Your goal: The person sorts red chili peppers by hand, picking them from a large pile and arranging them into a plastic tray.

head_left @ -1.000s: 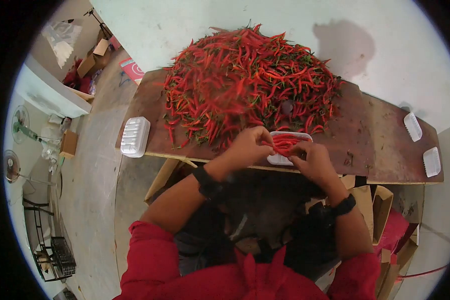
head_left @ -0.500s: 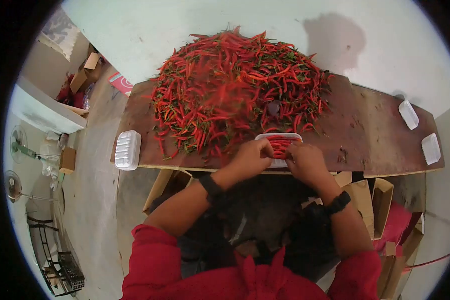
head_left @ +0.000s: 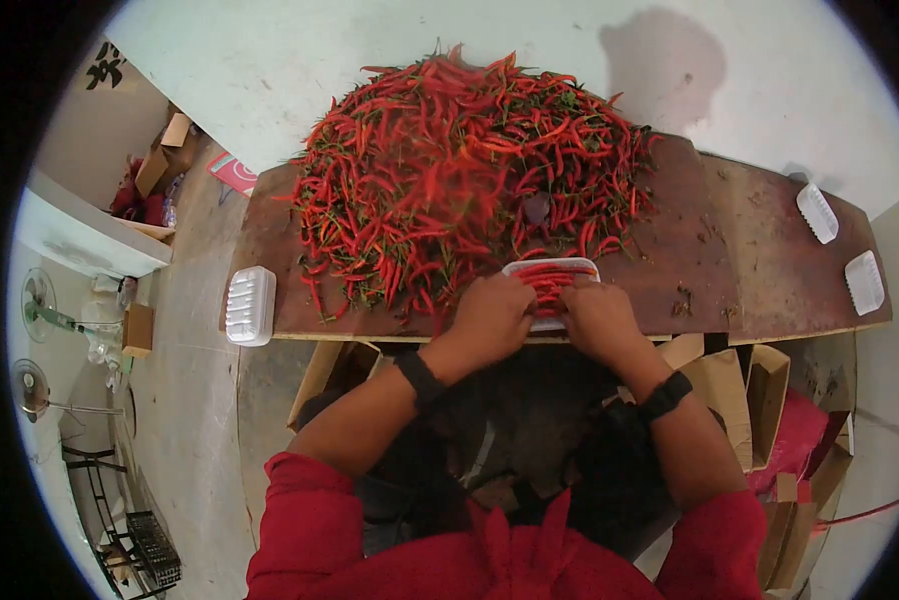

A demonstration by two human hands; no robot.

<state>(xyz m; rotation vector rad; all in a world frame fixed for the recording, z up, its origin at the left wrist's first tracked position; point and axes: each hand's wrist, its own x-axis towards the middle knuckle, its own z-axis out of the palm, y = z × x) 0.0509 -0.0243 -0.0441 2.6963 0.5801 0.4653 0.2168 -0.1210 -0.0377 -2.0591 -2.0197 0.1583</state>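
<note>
A white tray (head_left: pixel 578 264) at the table's front edge holds a row of red chillies (head_left: pixel 544 272). My left hand (head_left: pixel 492 316) lies over the tray's left side, its fingers curled in at the chillies. From the right, my right hand (head_left: pixel 602 318) reaches over the tray with its fingers bent onto the same chillies. Both sets of fingertips are partly hidden, so what each one pinches is unclear. Just behind the tray rises a large heap of red chillies (head_left: pixel 390 200) with green stems.
A stack of white trays (head_left: pixel 251 305) stands at the table's left end. Two single white trays (head_left: pixel 818 213), (head_left: pixel 865 282) lie at the right end. A dark round object (head_left: pixel 537 208) sits in the heap. Open cardboard boxes (head_left: pixel 722 395) stand below the brown table (head_left: pixel 690 250).
My right hand has shifted slightly left over the tray, and my left hand has moved a little left. The view has shifted slightly.
</note>
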